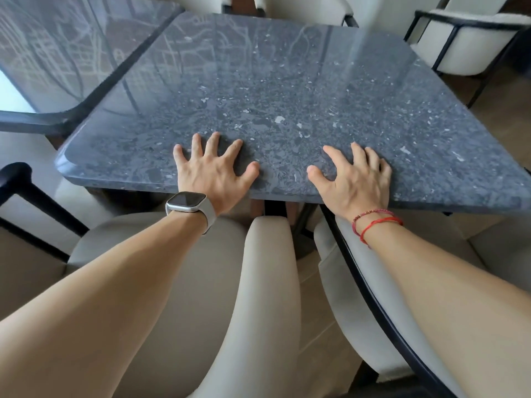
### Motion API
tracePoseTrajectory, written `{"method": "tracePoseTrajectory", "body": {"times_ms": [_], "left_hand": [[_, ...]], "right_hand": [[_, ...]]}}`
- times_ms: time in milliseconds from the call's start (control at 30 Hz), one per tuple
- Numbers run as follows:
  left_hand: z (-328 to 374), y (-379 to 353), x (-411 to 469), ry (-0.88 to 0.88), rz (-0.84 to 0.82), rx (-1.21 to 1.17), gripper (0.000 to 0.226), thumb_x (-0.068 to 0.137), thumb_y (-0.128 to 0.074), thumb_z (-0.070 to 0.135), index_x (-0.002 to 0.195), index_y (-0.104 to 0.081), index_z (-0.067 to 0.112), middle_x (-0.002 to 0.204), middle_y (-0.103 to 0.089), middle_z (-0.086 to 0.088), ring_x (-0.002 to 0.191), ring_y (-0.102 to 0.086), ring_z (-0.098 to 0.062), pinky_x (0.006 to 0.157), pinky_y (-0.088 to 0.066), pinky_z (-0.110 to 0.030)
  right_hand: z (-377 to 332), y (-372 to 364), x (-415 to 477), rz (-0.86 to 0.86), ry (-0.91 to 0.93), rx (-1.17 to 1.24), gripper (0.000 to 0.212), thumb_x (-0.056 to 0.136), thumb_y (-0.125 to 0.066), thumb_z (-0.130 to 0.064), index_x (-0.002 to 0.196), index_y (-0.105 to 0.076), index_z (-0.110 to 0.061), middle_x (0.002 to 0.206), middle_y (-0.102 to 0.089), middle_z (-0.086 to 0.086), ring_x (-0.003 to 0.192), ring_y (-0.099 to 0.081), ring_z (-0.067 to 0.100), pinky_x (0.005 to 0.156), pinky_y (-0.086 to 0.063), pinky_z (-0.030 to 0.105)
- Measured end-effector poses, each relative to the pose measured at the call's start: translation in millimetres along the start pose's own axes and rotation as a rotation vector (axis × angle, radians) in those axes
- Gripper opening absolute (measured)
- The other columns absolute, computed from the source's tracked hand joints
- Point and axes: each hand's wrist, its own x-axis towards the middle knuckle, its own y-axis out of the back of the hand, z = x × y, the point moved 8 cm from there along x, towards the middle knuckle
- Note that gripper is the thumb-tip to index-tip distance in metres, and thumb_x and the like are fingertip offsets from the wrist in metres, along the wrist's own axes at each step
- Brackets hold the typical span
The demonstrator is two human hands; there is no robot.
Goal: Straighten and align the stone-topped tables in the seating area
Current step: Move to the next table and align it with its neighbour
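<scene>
1. Head view: As both my palms lie on the near table [287, 90], my left hand [212, 170] and right hand [355, 179] are spread flat at its front edge, gripping nothing.
2. Progress: this table sits skewed to the second table [71, 44], a wedge-shaped gap between them; I judge alignment unfinished.
3. Count: two tables; two near chairs [267, 282]; a third chair [471, 41] beyond; further pale seat backs at the top edge, number uncertain.
</scene>
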Motion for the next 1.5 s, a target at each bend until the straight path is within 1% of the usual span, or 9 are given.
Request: {"method": "tracePoseTrajectory", "body": {"times_ms": [133, 233, 333, 600, 833, 1067, 1233, 1400, 1500], "left_hand": [[0.8, 1.4, -0.6, -0.002, 0.063, -0.029, 0.069, 0.088, -0.021, 0.077, 0.136, -0.054, 0.041, 0.146, -0.051, -0.001, 0.139, -0.039, -0.030, 0.112, -0.025, -0.060], [-0.7, 2.7, 1.1, 0.006, 0.086, -0.054, 0.068, 0.087, -0.023, 0.077, 0.136, -0.056, 0.042, 0.148, -0.051, -0.001, 0.139, -0.039, -0.028, 0.113, -0.022, -0.059], [0.6, 3.5, 1.3, -0.001, 0.103, -0.048, 0.066, 0.088, -0.025, 0.076, 0.137, -0.056, 0.043, 0.149, -0.051, -0.001, 0.139, -0.040, -0.027, 0.113, -0.023, -0.058], [1.6, 4.6, 2.1, -0.005, 0.107, -0.051, 0.067, 0.088, -0.027, 0.076, 0.138, -0.056, 0.042, 0.149, -0.051, 0.000, 0.140, -0.040, -0.027, 0.113, -0.024, -0.057], [1.2, 5.6, 1.1, -0.001, 0.123, -0.039, 0.070, 0.086, -0.023, 0.076, 0.136, -0.057, 0.042, 0.145, -0.054, 0.000, 0.138, -0.044, -0.028, 0.111, -0.028, -0.056], [1.8, 6.6, 1.9, -0.002, 0.132, -0.052, 0.071, 0.084, -0.021, 0.075, 0.136, -0.057, 0.042, 0.145, -0.055, 0.000, 0.137, -0.045, -0.029, 0.111, -0.031, -0.055], [0.7, 7.9, 3.0, 0.001, 0.137, -0.069, 0.073, 0.083, -0.021, 0.075, 0.137, -0.057, 0.042, 0.147, -0.053, 0.000, 0.139, -0.043, -0.029, 0.112, -0.030, -0.055], [2.5, 3.5, 10.6, -0.011, 0.143, -0.068, 0.066, 0.086, -0.026, 0.072, 0.136, -0.058, 0.041, 0.146, -0.054, 0.000, 0.138, -0.044, -0.030, 0.110, -0.029, -0.054], [2.5, 2.7, 17.6, -0.015, 0.154, -0.072, 0.067, 0.086, -0.025, 0.071, 0.135, -0.058, 0.041, 0.144, -0.055, -0.001, 0.137, -0.045, -0.031, 0.110, -0.030, -0.054]], "right_hand": [[0.8, 0.1, -0.4, 0.052, 0.009, 0.007, 0.073, 0.079, -0.029, -0.077, 0.135, -0.059, -0.041, 0.147, -0.052, 0.013, 0.139, -0.039, 0.035, 0.115, -0.024, 0.056], [1.3, -1.4, 1.6, 0.074, 0.008, 0.015, 0.067, 0.081, -0.032, -0.073, 0.134, -0.061, -0.042, 0.146, -0.053, 0.012, 0.137, -0.041, 0.035, 0.115, -0.024, 0.055], [1.7, -3.0, 2.3, 0.074, 0.011, 0.010, 0.064, 0.084, -0.031, -0.069, 0.134, -0.060, -0.042, 0.148, -0.053, 0.013, 0.138, -0.041, 0.037, 0.116, -0.024, 0.056], [-0.7, -1.3, 2.7, 0.043, 0.022, -0.013, 0.063, 0.085, -0.029, -0.065, 0.135, -0.060, -0.041, 0.147, -0.053, 0.015, 0.139, -0.040, 0.039, 0.115, -0.022, 0.057], [-0.3, -3.7, 4.2, 0.022, 0.018, -0.029, 0.070, 0.082, -0.022, -0.067, 0.136, -0.059, -0.042, 0.148, -0.052, 0.016, 0.139, -0.039, 0.038, 0.115, -0.023, 0.057], [-1.2, -2.4, 4.3, 0.005, 0.014, -0.025, 0.067, 0.083, -0.026, -0.066, 0.136, -0.059, -0.042, 0.149, -0.051, 0.016, 0.140, -0.038, 0.037, 0.115, -0.021, 0.056], [-2.3, -2.4, 6.3, 0.001, 0.016, -0.022, 0.066, 0.083, -0.026, -0.066, 0.136, -0.058, -0.043, 0.150, -0.050, 0.015, 0.139, -0.039, 0.037, 0.115, -0.021, 0.055], [-0.6, -4.9, 12.1, 0.010, 0.013, -0.018, 0.066, 0.083, -0.026, -0.066, 0.136, -0.058, -0.042, 0.147, -0.053, 0.014, 0.137, -0.041, 0.036, 0.114, -0.023, 0.055], [-1.5, -7.5, 19.1, 0.017, 0.020, -0.017, 0.067, 0.083, -0.026, -0.066, 0.136, -0.059, -0.041, 0.144, -0.055, 0.014, 0.135, -0.043, 0.036, 0.113, -0.025, 0.055]]}}
